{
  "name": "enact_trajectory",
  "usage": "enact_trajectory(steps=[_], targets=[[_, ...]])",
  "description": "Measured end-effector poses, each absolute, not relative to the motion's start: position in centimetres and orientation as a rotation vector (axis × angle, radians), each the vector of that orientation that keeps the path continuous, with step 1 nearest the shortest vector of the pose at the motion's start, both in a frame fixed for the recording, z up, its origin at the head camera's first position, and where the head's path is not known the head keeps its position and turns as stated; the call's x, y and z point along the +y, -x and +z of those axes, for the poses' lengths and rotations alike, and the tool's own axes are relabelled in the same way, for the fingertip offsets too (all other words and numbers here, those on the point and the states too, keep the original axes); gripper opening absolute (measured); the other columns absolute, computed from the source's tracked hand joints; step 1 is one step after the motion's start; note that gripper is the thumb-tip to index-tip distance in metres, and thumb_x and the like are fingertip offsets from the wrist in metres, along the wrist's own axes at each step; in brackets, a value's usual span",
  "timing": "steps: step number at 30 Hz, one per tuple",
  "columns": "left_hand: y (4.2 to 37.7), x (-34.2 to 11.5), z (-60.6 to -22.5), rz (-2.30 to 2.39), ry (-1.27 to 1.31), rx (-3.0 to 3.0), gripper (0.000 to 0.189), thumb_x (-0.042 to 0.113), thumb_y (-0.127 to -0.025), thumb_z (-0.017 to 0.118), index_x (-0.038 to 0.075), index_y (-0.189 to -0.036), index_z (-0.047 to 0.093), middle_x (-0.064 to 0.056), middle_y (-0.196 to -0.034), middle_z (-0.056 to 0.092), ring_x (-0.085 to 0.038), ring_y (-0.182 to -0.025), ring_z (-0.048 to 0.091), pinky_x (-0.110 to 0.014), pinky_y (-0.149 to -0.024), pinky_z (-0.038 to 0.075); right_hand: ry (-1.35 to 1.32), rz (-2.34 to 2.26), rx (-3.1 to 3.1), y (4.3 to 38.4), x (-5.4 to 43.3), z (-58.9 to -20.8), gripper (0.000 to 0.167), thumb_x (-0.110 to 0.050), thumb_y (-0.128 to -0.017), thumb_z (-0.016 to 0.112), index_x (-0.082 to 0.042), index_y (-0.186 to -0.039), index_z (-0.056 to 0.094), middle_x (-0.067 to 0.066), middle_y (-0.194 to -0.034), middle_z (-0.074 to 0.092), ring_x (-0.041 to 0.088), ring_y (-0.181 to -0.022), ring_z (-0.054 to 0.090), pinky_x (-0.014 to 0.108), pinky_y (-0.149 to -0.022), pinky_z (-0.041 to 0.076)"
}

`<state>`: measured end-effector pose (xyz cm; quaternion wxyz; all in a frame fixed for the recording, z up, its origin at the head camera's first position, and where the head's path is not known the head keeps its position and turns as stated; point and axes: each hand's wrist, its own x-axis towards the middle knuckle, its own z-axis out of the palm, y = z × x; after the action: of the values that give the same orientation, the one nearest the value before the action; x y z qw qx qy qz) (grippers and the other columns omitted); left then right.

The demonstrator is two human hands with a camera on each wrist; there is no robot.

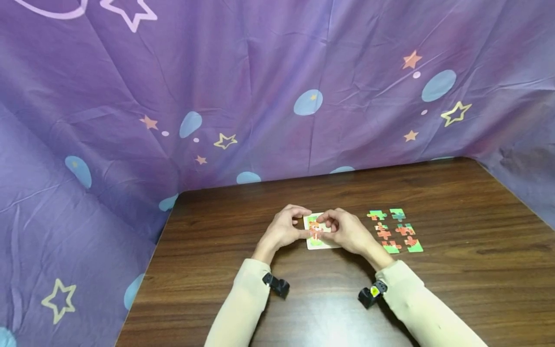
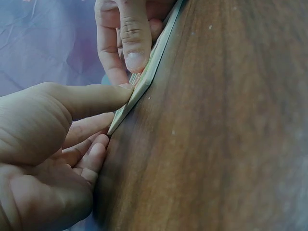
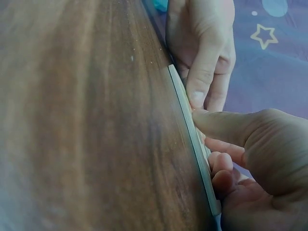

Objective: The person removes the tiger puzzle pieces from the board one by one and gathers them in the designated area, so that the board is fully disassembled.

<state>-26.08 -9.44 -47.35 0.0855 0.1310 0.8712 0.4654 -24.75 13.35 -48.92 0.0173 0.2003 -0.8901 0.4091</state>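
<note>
Head view: left hand (image 1: 284, 228), grip wide, and right hand (image 1: 350, 233), whose grip I cannot tell, touch a puzzle board (image 1: 321, 246), lower center. Loose pieces (image 1: 405, 231) lie lower right.

Table (image 1: 208, 241): base of layout. Puzzle board (image 1: 321, 246): on table, dial centre. Left hand (image 1: 284, 229): at board's 9 o'clock side. Right hand (image 1: 349, 231): at board's 3 o'clock side. Loose puzzle pieces (image 1: 406, 230): on table, beyond right hand, 3 o'clock. Curtain (image 1: 260, 72): behind table, 12 o'clock.
</note>
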Motion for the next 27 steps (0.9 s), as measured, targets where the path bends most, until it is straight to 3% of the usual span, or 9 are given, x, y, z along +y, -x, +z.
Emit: enact_trajectory(steps=[8, 21, 27], targets=[[26.1, -9.5, -47.2, 1.375, -0.413, 2.59, 0.061, 0.011, -0.085, 0.099, 0.011, -0.142, 0.075, -0.002, -0.148, 0.065, -0.024, -0.136, 0.062, -0.035, -0.115, 0.055, -0.629, 1.265, -2.794, 24.7, 13.2, -48.4, 0.035, -0.012, -0.087, 0.094, -0.006, -0.119, 0.08, 0.004, -0.096, 0.064, 0.012, -0.08, 0.057, 0.026, -0.072, 0.049], [26.2, -9.6, -47.2, 1.348, -0.389, 2.611, 0.062, 0.008, -0.083, 0.099, 0.011, -0.14, 0.076, 0.001, -0.147, 0.065, -0.021, -0.135, 0.062, -0.03, -0.113, 0.055, -0.63, 1.365, -2.81, 24.7, 12.6, -47.9, 0.029, -0.007, -0.087, 0.091, -0.007, -0.113, 0.078, 0.007, -0.098, 0.065, 0.016, -0.083, 0.055, 0.028, -0.073, 0.046], [26.0, -9.5, -47.1, 1.373, -0.386, 2.595, 0.062, 0.011, -0.083, 0.1, 0.011, -0.14, 0.076, 0.0, -0.147, 0.065, -0.022, -0.135, 0.062, -0.032, -0.114, 0.055, -0.618, 1.429, -2.792, 25.0, 13.0, -48.1, 0.023, -0.005, -0.095, 0.082, -0.004, -0.118, 0.079, 0.004, -0.098, 0.072, 0.016, -0.082, 0.06, 0.027, -0.071, 0.049]])
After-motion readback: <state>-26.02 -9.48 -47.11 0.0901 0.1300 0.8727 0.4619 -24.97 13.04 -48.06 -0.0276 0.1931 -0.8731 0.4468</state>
